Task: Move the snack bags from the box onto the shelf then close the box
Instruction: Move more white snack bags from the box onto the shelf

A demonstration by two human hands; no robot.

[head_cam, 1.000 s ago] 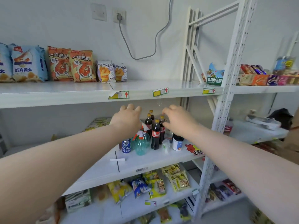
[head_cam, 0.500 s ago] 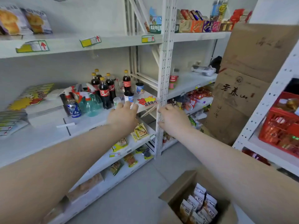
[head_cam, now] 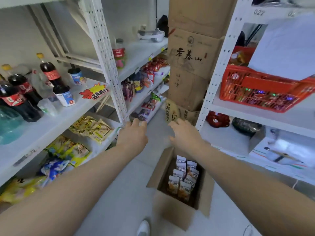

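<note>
Hovering side by side above the floor [head_cam: 119, 193], both hands are released and hold nothing: the left hand [head_cam: 134, 135] has its fingers loosely extended, the tips by the foot of a white upright post [head_cam: 109, 65], though I cannot tell whether they touch it, and the right hand [head_cam: 184, 133] is palm down with its fingers spread. At about six o'clock from the right hand the cardboard box [head_cam: 172, 213] stands on the floor with its flaps open. The snack bags [head_cam: 185, 178] stand upright inside it in tight rows, apart from both hands. At seven o'clock from the box the toe of a white shoe [head_cam: 144, 227] shows at the frame's bottom edge. At nine o'clock from the left hand, yellow packets [head_cam: 92, 128] lie on a lower board. At ten o'clock, on the board of the shelf [head_cam: 56, 120] above them, stand cola bottles [head_cam: 51, 74], dark-lidded cups [head_cam: 65, 99] and a red-and-yellow sign [head_cam: 95, 92]. At twelve o'clock from the hands a stack of brown cartons [head_cam: 192, 53] rises against the wall. At two o'clock from the right hand a red basket [head_cam: 247, 82] sits on a second white rack [head_cam: 219, 65].
</note>
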